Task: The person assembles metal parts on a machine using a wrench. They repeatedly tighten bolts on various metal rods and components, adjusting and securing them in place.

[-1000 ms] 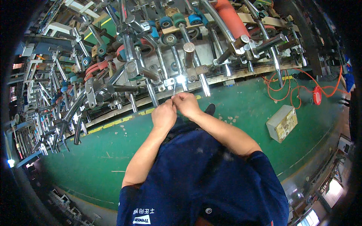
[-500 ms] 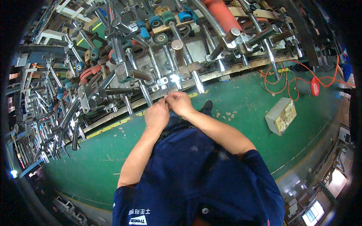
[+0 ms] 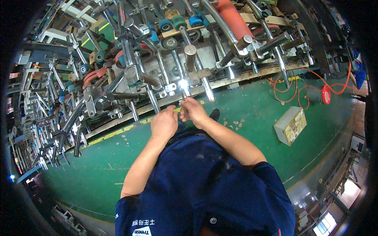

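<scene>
My left hand (image 3: 164, 122) is closed, fingertips together and pointing away from me, at the near edge of a machine with many chrome rods. Just right of it my right hand (image 3: 193, 112) pinches something thin and small that I cannot make out. A narrow gap separates the two hands. Beyond my right fingers a bright lamp-like spot (image 3: 183, 84) glares beside a steel clamp block (image 3: 170, 88). Chrome rod ends stick out on both sides, one rod (image 3: 207, 89) to the right and another rod (image 3: 152, 99) to the left. What my left fingers hold, if anything, is hidden.
Blue and green rollers (image 3: 165, 25) and a red cylinder (image 3: 232, 19) sit farther in on the machine. On the green floor (image 3: 244, 137) stands a worn grey block (image 3: 290, 125) at right. An orange hose (image 3: 304, 87) lies coiled near a red reel (image 3: 326, 94).
My hands, close together before, have come slightly apart. My right hand has shifted a little to the right. The view has tilted slightly.
</scene>
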`<state>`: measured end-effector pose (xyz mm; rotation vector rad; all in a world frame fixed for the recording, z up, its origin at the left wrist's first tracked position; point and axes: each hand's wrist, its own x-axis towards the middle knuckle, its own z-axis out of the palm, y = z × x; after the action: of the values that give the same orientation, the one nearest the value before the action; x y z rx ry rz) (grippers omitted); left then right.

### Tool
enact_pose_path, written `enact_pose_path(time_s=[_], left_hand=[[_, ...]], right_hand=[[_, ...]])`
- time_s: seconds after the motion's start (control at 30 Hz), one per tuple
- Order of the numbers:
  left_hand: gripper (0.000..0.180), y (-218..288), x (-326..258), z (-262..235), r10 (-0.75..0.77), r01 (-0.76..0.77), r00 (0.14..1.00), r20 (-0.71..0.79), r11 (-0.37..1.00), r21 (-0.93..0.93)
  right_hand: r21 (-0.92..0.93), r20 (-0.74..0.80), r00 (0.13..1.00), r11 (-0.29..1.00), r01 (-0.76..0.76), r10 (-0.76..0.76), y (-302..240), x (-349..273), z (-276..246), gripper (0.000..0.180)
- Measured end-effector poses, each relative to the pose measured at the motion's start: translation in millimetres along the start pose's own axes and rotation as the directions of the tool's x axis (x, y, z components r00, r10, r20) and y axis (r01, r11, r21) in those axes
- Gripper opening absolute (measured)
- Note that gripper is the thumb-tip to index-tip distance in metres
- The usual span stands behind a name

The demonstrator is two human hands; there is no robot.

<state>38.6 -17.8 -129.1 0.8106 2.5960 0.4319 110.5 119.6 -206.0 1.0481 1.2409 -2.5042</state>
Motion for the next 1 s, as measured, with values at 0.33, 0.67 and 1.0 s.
enact_pose_path(time_s=[0.33,0.67,1.0], left_hand=[[0.033,5,6,4,0.045,-0.046,0.999,-0.021,0.998,-0.05],[0.047,18,42,9,0.256,-0.258,0.966,-0.039,0.965,-0.052],[0.056,9,50,83,-0.176,0.235,0.97,0.166,0.53,-0.815]], right_hand=[[-0.173,-0.094,0.994,0.984,0.042,-0.059,-7,-1,1,0.018],[-0.747,-0.013,0.89,0.596,0.294,-0.455,-12,8,-31,0.026],[-0.985,-0.062,0.835,0.168,0.036,-0.546,-21,-14,-35,0.079]])
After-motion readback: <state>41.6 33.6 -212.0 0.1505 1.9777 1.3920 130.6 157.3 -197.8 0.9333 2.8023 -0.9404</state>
